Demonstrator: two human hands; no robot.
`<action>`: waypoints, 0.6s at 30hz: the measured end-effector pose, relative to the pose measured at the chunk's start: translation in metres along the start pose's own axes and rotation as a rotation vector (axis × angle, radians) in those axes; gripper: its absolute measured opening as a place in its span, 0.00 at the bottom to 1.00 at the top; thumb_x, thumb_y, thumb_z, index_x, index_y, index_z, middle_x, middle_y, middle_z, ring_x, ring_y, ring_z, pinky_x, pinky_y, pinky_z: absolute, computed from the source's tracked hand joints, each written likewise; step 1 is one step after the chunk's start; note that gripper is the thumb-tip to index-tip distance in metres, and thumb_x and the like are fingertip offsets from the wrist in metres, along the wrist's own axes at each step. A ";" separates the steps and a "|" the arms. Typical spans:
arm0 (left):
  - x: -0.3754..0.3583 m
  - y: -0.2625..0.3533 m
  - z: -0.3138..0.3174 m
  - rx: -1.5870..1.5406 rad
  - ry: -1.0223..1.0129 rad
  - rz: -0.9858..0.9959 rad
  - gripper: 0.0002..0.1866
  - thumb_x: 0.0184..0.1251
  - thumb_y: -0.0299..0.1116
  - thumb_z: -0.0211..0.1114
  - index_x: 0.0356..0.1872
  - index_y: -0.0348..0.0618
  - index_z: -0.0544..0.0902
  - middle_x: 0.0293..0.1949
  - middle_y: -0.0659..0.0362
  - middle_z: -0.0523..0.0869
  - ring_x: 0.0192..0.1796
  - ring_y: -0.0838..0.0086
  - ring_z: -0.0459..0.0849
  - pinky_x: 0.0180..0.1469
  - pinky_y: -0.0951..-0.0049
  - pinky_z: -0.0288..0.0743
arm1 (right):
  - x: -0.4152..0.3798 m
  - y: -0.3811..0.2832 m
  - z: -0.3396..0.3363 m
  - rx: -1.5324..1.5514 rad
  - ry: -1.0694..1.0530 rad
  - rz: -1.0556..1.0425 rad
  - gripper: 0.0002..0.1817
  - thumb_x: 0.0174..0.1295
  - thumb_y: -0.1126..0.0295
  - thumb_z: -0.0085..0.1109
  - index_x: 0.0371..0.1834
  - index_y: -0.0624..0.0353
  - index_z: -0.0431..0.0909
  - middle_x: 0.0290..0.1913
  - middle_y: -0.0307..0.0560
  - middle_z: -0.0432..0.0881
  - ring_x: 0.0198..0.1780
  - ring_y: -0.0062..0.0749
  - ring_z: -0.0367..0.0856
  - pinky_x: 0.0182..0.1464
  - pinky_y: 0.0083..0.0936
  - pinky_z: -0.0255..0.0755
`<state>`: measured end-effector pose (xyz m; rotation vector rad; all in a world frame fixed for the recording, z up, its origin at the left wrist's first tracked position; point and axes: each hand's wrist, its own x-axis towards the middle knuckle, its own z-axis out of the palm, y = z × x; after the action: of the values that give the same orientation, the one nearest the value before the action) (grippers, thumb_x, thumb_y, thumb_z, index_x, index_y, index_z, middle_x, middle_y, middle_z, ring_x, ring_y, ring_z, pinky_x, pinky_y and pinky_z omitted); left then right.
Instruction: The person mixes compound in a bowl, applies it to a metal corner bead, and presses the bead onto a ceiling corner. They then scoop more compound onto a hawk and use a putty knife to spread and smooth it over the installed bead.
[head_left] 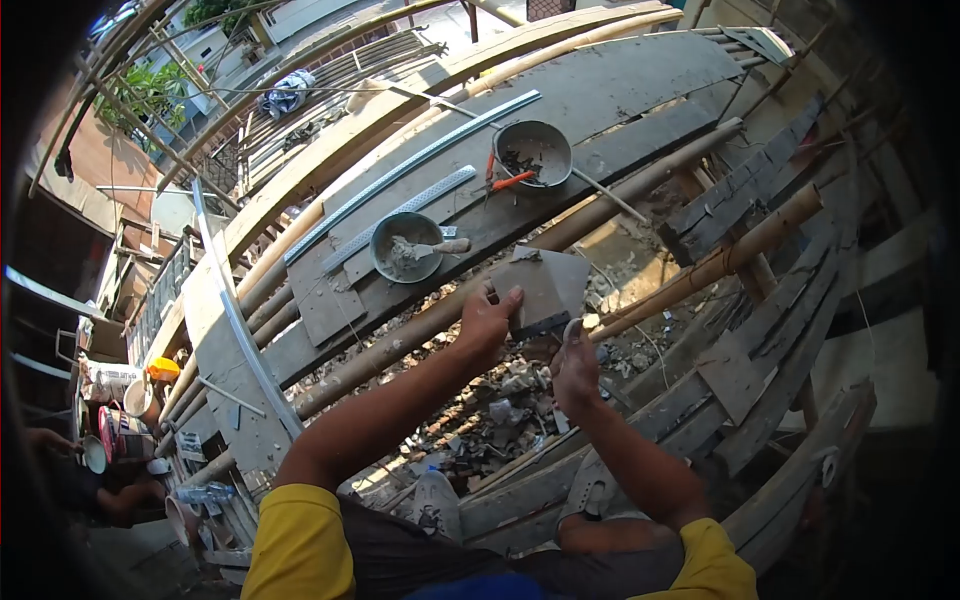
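My left hand [488, 320] grips a flat grey piece, like a cut tile or board [545, 283], by its left edge, thumb on top. Below the piece's lower right corner, my right hand [575, 372] is closed with its thumb up, around something I cannot make out. A dark strip runs along the piece's near edge. Just beyond my left hand, a bowl of grey mortar [400, 262] sits on the planks, a wooden-handled trowel [450, 246] lying across it. Farther off stands a bucket [550, 135] with orange-handled pliers [512, 181] at its rim.
Perforated metal strips [420, 165] lie along the planks [640, 75]. Bamboo poles [370, 370] border an opening above rubble [500, 410]. More boards [735, 375] lie at right. Another person's arm [130, 497] shows at far left, near several buckets [125, 432] and a plastic bottle [205, 492].
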<state>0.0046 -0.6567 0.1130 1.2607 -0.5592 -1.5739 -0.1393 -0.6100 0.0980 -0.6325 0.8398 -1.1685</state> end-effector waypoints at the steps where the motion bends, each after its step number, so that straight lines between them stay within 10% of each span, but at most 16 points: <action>1: 0.006 -0.006 0.008 0.037 -0.004 0.035 0.20 0.70 0.34 0.62 0.56 0.33 0.69 0.45 0.52 0.80 0.44 0.71 0.80 0.47 0.71 0.77 | 0.006 -0.002 -0.010 0.015 0.022 -0.008 0.32 0.69 0.42 0.44 0.54 0.65 0.69 0.45 0.48 0.81 0.45 0.31 0.82 0.46 0.31 0.78; 12: 0.006 -0.043 0.014 0.198 0.310 0.326 0.25 0.65 0.27 0.63 0.59 0.34 0.62 0.49 0.50 0.77 0.49 0.68 0.78 0.50 0.71 0.75 | 0.016 -0.032 -0.088 -0.571 0.573 -0.446 0.16 0.65 0.66 0.61 0.44 0.67 0.70 0.40 0.48 0.78 0.41 0.31 0.75 0.47 0.29 0.70; 17: 0.007 -0.078 0.028 0.074 -0.016 0.263 0.15 0.63 0.24 0.64 0.50 0.35 0.75 0.44 0.57 0.82 0.45 0.74 0.82 0.47 0.71 0.76 | 0.000 -0.029 -0.058 -1.233 -0.147 -0.919 0.13 0.56 0.82 0.55 0.39 0.62 0.61 0.45 0.59 0.70 0.48 0.58 0.73 0.50 0.46 0.69; 18: 0.014 -0.098 0.019 0.072 -0.023 0.258 0.15 0.63 0.24 0.64 0.50 0.35 0.75 0.44 0.57 0.82 0.45 0.74 0.82 0.47 0.71 0.76 | -0.002 -0.023 -0.054 -1.227 -0.282 -0.984 0.15 0.60 0.79 0.48 0.51 0.66 0.65 0.52 0.64 0.72 0.53 0.62 0.73 0.56 0.50 0.68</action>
<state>-0.0524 -0.6349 0.0323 1.1737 -0.7671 -1.3645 -0.1969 -0.6150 0.0871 -2.3554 0.9701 -1.2475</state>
